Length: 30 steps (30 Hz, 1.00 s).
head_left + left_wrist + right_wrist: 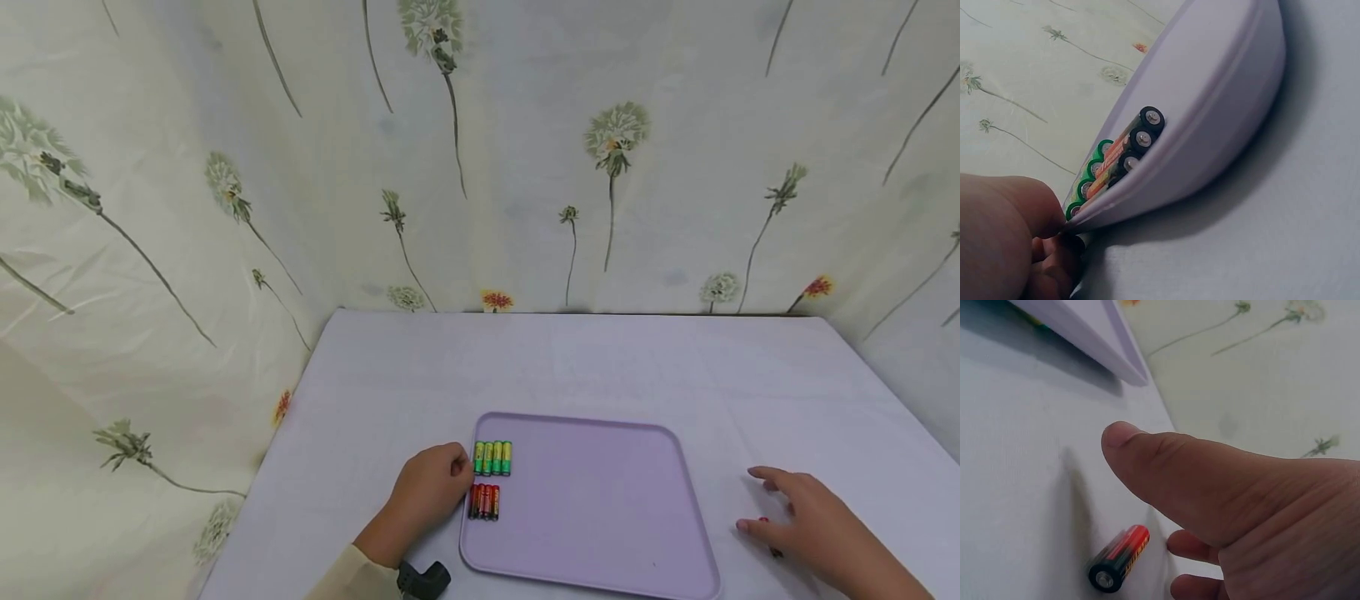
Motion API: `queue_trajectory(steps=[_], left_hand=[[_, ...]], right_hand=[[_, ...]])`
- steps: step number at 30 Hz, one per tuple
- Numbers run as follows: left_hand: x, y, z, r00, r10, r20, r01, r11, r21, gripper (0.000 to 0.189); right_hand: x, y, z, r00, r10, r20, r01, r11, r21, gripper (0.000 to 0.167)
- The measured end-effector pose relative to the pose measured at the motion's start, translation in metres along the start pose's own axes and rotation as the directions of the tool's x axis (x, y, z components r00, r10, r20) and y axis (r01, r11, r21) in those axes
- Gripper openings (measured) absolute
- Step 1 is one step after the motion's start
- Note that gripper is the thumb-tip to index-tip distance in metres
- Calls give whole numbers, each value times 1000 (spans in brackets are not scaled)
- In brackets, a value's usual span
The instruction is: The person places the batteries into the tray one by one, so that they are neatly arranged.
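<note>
A lilac tray (592, 508) lies on the white-covered table. At its left side is a row of several green-and-yellow batteries (492, 458), with a row of several red-and-black batteries (483, 502) nearer me. My left hand (426, 490) pinches the tray's left rim, thumb above and curled fingers below, as the left wrist view shows. Right of the tray, my right hand (821, 523) hovers with thumb and fingers spread over a loose red-and-black battery (1120, 559). That battery lies on the cloth, apart from the thumb, and is mostly hidden by the hand in the head view.
The white tablecloth (600, 362) reaches back to a curtain (517, 167) printed with dandelions, which also runs along the left. In the right wrist view, a small green-and-yellow object (1032, 317) shows partly beside the tray's edge. A black band sits on my left wrist.
</note>
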<state>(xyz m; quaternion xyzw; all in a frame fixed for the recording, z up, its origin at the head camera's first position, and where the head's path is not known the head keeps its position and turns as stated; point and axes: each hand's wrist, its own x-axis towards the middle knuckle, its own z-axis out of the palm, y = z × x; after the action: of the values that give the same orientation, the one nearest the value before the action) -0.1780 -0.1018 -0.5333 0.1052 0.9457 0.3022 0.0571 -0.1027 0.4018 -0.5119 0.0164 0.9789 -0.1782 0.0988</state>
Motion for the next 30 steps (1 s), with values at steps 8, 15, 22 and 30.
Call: queue_trajectory(steps=[8, 15, 22, 30], left_hand=[[-1, 2, 0, 1000, 1, -13, -1, 1000, 4, 15], [-1, 2, 0, 1000, -5, -7, 5, 1000, 8, 14], [-1, 1, 0, 1000, 3, -11, -2, 1000, 7, 15], [-1, 1, 0, 1000, 14, -18, -14, 1000, 2, 15]], right_hand=[[-1, 5, 5, 999, 25, 43, -24, 1000, -8, 99], [-7, 9, 10, 1000, 5, -5, -5, 1000, -19, 93], [-11, 9, 13, 998, -34, -61, 32, 999, -28, 84], [-13, 7, 15, 998, -22, -65, 20, 1000, -18, 69]])
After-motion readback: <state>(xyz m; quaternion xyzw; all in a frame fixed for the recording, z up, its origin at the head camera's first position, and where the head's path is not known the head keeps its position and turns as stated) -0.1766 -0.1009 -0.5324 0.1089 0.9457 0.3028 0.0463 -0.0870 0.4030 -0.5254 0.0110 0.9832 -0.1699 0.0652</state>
